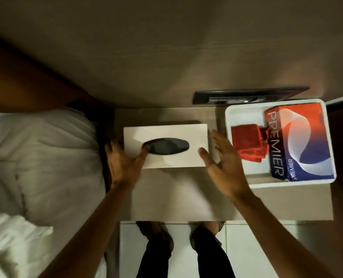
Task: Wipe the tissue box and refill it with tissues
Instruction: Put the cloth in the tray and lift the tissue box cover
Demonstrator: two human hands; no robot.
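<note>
A pale wooden tissue box [178,135] with a dark oval slot lies on the bedside table [182,197]. My left hand [124,163] rests at the box's left end, its thumb on top near the slot and its fingers around the left side. Just off the box's right end, my right hand [224,167] hovers with fingers spread and nothing in it. To the right, a white tray [244,113] holds a red folded cloth [248,143] and a red-and-blue "PREMIER" tissue pack [302,141].
A bed with white pillows [42,161] and bedding borders the table on the left. A dark switch panel [246,95] sits on the wall behind the tray. White floor tiles [256,249] and my feet show below the table's front edge.
</note>
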